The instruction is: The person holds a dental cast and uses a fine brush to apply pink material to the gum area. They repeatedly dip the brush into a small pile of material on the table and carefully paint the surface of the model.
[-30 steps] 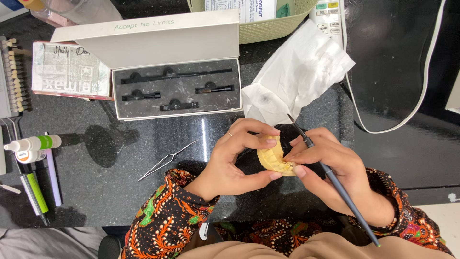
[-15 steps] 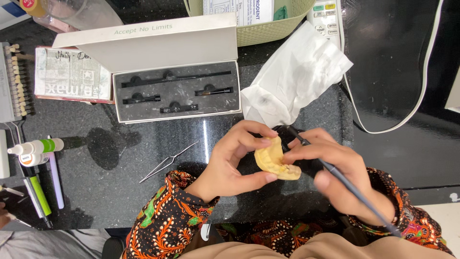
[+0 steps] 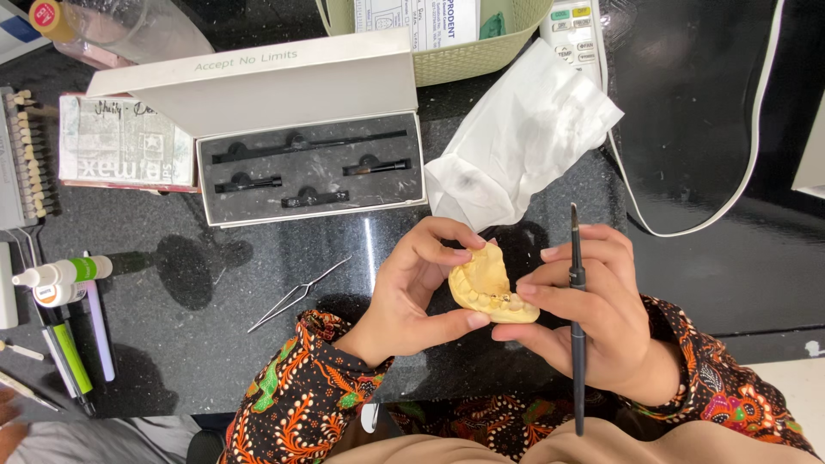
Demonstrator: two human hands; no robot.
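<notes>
Seen from above, a person in sleeves patterned orange, green and black holds a pale yellow dental cast point(image 3: 491, 294) just above a dark, glossy speckled surface point(image 3: 215, 378). The left hand point(image 3: 412, 296) curls around the cast's left side, its fingers closed on it with the thumb under the lower edge and the fingertips over the top rim. The right hand point(image 3: 593, 314) meets the cast from the right, thumb and forefinger pinching its near corner, so the cast sits between the two hands and touches both. It is a horseshoe of matte, chalky stone with a row of small moulded teeth along its lower right edge. The right hand also holds a slim dark brush point(image 3: 577, 318) clamped between its fingers — its long axis runs almost straight up and down, tip pointing away from the person, just to the right of the cast and not touching it. Beyond the hands lies a crumpled white tissue point(image 3: 524, 142), and to its left an open white case point(image 3: 309, 167) with dark foam holding several thin black tools. Fine metal tweezers point(image 3: 296, 295) lie on the surface left of the left hand. At the far left edge are a small white bottle point(image 3: 60, 272) and green and lilac pens.
</notes>
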